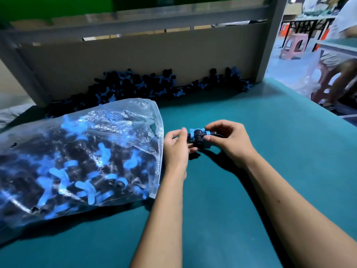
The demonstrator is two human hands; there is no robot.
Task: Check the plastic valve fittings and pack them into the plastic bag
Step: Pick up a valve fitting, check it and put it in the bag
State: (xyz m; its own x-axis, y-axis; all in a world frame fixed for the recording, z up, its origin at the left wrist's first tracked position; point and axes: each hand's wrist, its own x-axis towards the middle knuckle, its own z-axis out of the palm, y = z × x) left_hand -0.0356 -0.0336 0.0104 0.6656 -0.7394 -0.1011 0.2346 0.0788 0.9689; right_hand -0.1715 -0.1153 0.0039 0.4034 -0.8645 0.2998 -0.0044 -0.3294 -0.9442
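A black and blue plastic valve fitting (198, 136) is held above the green table between both hands. My left hand (176, 147) grips its left end with thumb and fingers. My right hand (228, 138) pinches its right end with curled fingers. A clear plastic bag (81, 151) lies on the table to the left, filled with several black and blue fittings, its mouth facing the hands. A heap of loose fittings (150, 84) lies at the back along a cardboard wall.
The green table (251, 190) stretches right and toward me. A tall cardboard wall (135, 59) and a grey post (270, 39) close the back. Beyond the right edge are a pink stool (293, 45) and a seated person (340, 60).
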